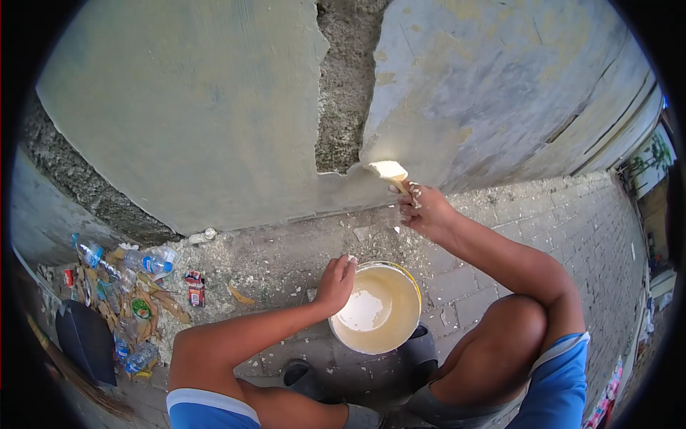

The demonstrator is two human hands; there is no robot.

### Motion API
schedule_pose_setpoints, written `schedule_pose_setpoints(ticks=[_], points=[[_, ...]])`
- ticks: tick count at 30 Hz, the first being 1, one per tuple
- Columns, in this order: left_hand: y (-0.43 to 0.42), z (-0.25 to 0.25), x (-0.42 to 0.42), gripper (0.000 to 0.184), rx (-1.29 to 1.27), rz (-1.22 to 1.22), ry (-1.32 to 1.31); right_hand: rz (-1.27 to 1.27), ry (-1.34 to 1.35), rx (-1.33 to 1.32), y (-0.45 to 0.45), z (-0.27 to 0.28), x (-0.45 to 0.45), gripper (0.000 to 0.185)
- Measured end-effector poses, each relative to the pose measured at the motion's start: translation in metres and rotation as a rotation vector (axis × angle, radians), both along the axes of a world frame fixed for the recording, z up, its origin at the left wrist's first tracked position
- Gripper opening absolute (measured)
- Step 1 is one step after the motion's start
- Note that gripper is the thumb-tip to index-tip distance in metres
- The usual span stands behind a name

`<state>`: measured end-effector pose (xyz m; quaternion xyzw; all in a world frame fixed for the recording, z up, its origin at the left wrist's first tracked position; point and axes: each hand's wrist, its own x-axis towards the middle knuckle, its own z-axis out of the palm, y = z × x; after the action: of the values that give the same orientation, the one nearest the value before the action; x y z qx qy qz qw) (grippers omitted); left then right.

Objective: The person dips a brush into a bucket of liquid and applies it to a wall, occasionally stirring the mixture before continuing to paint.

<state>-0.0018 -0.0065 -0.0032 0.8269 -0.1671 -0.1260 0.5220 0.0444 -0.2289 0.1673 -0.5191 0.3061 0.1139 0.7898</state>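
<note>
My right hand (423, 208) grips the handle of a wide paintbrush (390, 171) whose bristles are loaded with cream-white paint. The bristles are at the lower part of the wall (443, 143), just right of where a bare rough strip (346, 93) ends. Cream spots of paint mark my right fingers. Between my feet stands a round paint bucket (411, 304), with cream-white paint (364, 309) pooled at its bottom. My left hand (336, 284) is closed on the left side of the bucket's rim; part of its fingers is hidden.
Litter lies at the left: plastic bottles (156, 264), dry leaves (171, 306), a red cigarette pack (195, 292) and a dark dustpan-like object (84, 343). Paint flecks cover the paving (471, 300) along the wall's foot. My dark shoes (420, 349) flank the bucket.
</note>
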Motion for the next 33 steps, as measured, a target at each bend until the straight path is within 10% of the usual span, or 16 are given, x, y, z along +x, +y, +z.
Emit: schedule_pose_setpoints(ticks=[7, 19, 26, 33], points=[[0.004, 0.001, 0.004, 0.033, 0.005, -0.016, 0.049, 0.062, -0.348, -0.100, 0.001, 0.103, -0.018, 0.032], [-0.001, 0.004, 0.001, 0.034, 0.001, -0.009, 0.029, -0.048, -0.058, -0.155, 0.010, -0.008, -0.026, 0.021], [0.004, 0.005, 0.001, 0.035, 0.015, -0.017, 0.007, -0.068, -0.157, 0.144, -0.006, 0.040, -0.002, 0.026], [0.002, 0.008, 0.002, 0.034, 0.006, -0.020, 0.020, -0.003, -0.227, -0.159, -0.007, 0.082, -0.024, 0.026]])
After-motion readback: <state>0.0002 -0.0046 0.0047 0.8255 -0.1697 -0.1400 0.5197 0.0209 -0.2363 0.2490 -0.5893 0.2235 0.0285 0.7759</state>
